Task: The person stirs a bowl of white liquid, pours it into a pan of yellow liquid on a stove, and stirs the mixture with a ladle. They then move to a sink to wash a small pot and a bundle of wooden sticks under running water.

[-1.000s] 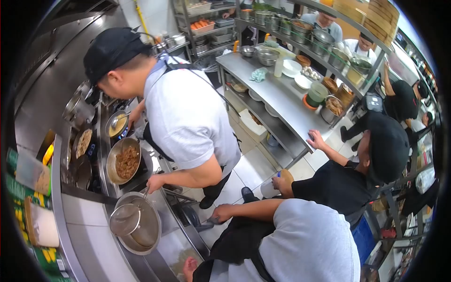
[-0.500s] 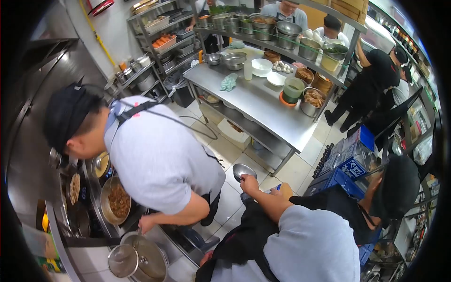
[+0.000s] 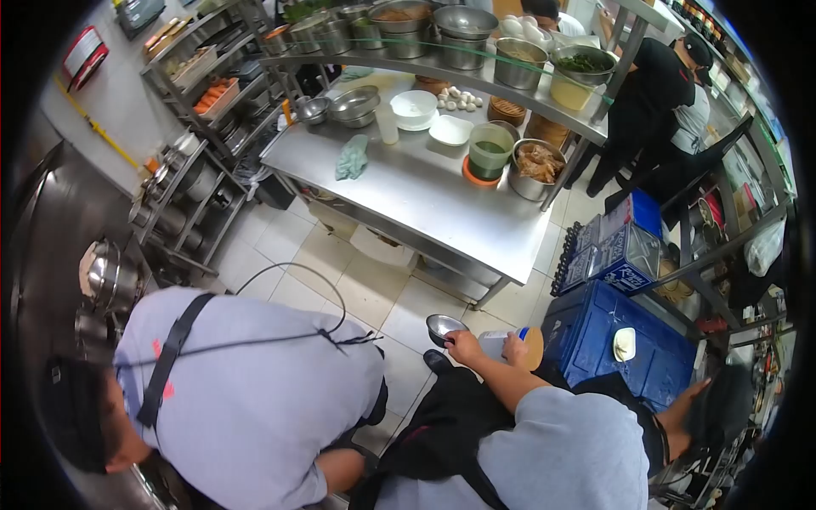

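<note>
My right hand (image 3: pixel 461 347) grips the rim of a small metal bowl (image 3: pixel 445 328), held out in front of my black apron. The bowl's inside is too small to make out. Beside it is a tub with a tan side (image 3: pixel 532 347) and a blue edge. Another hand (image 3: pixel 514 349) is on the tub; its arm is hidden behind my forearm, so I cannot tell for sure whose it is. No hand that is clearly my left one shows.
A co-worker in grey (image 3: pixel 246 382) bends at the left. The steel table (image 3: pixel 382 200) holds bowls, a green cloth (image 3: pixel 352 158) and pots. Blue crates (image 3: pixel 586 331) stand at the right, near another co-worker's arm (image 3: pixel 677 416). A dark cable (image 3: pixel 340 289) hangs over the floor.
The view has swung, bringing the table nearer and hiding the stove pans. A hand now shows on the tub. The hand low beside my apron is out of sight. The bowl remains in my right hand.
</note>
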`<state>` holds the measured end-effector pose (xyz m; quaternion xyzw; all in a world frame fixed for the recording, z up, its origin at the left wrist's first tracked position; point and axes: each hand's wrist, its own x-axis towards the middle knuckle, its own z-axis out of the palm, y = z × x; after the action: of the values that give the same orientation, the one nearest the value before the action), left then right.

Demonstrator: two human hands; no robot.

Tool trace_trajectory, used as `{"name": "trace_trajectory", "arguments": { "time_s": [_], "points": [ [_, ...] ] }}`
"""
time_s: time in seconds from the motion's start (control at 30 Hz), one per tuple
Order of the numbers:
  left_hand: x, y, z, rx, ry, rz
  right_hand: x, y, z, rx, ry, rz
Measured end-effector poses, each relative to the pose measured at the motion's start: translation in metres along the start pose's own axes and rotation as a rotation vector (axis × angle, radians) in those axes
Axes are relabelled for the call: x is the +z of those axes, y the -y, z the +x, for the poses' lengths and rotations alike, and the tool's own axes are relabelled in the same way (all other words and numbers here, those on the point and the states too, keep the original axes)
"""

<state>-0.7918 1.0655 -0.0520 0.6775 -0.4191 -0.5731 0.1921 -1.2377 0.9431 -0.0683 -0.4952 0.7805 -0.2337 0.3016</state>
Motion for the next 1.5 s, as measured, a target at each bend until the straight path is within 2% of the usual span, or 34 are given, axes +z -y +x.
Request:
{"name": "trace_trajectory", "arguments": {
  "time_s": [0.1,0.17,0.3,0.37,0.47,0.53,0.63,0.77,0.97,1.1,1.33,1.5],
  "points": [
    [0.005,-0.012,0.032,-0.003,0.032,0.054,-0.009,-0.01,0.011,0.005,0.02,0.002],
    [0.012,-0.025,0.046,-0.008,0.06,0.084,-0.013,-0.022,0.022,-0.095,0.054,-0.01],
    [0.018,-0.04,0.07,-0.007,0.137,0.15,-0.014,-0.042,0.03,-0.048,0.055,0.011],
    [0.022,-0.044,0.082,0.001,0.18,0.177,-0.018,-0.04,0.016,0.054,0.067,-0.007],
    [0.025,-0.05,0.098,0.02,0.245,0.218,-0.018,-0.033,-0.015,0.131,-0.053,0.063],
    [0.028,-0.056,0.109,0.035,0.286,0.245,-0.02,-0.028,-0.036,0.215,-0.029,0.141],
    [0.031,-0.061,0.122,0.045,0.333,0.272,-0.014,-0.036,-0.06,0.181,-0.082,0.077],
    [0.034,-0.064,0.137,0.039,0.366,0.306,-0.037,-0.024,-0.082,0.207,-0.103,0.086],
    [0.036,-0.063,0.146,0.004,0.357,0.322,-0.043,-0.025,-0.069,-0.014,-0.13,0.098],
    [0.034,-0.049,0.127,-0.054,0.283,0.33,-0.062,-0.01,-0.042,-0.196,-0.141,0.098],
    [0.085,-0.025,0.091,-0.235,0.138,0.362,-0.158,0.032,0.039,-0.518,-0.013,0.046],
    [0.147,-0.043,0.131,-0.279,0.111,0.399,-0.221,0.045,0.102,-0.579,-0.102,-0.045]
  ]
}}
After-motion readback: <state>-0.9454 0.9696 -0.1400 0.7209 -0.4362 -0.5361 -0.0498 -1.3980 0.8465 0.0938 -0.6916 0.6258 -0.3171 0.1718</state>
